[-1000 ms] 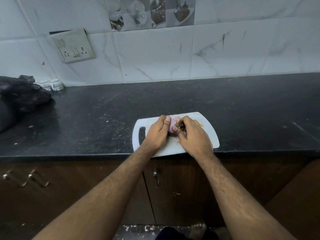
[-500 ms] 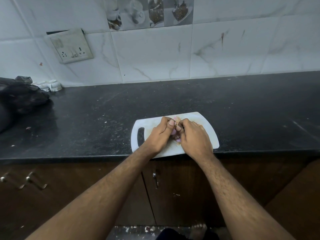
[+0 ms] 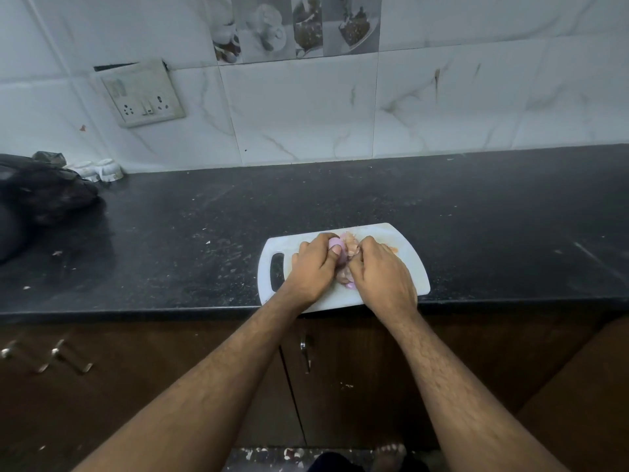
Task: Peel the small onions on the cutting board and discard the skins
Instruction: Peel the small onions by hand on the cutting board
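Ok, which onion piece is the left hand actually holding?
The purple onion under the left hand's thumb; the smaller piece lies loose on the cutting board.

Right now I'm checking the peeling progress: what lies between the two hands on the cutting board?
In the head view, a small pinkish onion gripped by the left hand, and loose papery skins by the right hand, on the white cutting board.

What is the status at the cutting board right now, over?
Left hand grips pale purple onion. Right hand pinches skin beside it. Loose skins on white cutting board. Nothing in the way.
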`<state>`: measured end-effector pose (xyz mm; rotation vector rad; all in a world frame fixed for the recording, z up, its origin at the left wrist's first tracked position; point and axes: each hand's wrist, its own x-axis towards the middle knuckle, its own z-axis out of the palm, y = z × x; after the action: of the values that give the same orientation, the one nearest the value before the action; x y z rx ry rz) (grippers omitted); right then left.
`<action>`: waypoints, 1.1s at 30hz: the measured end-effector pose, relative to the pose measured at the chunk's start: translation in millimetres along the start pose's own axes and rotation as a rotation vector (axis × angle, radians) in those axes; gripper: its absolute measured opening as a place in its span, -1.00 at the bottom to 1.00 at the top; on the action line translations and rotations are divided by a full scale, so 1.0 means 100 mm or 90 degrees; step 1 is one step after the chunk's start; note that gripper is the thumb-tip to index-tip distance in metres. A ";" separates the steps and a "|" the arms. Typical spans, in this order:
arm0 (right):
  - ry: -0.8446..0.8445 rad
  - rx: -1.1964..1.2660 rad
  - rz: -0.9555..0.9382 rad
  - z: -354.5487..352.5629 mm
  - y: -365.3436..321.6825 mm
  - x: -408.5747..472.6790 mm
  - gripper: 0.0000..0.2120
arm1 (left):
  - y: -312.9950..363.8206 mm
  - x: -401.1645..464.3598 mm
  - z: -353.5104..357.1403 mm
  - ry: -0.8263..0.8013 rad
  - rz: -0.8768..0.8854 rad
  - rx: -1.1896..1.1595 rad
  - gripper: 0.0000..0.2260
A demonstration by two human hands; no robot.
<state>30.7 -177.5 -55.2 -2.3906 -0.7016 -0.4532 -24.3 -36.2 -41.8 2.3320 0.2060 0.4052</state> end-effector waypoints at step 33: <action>0.030 0.047 -0.035 -0.02 0.01 0.01 -0.83 | -0.01 0.00 -0.05 -0.030 0.013 -0.090 -0.71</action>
<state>31.8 -178.7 -54.0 -2.2882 -0.7517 -0.4963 -26.3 -32.6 -38.8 2.2033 0.1259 0.3628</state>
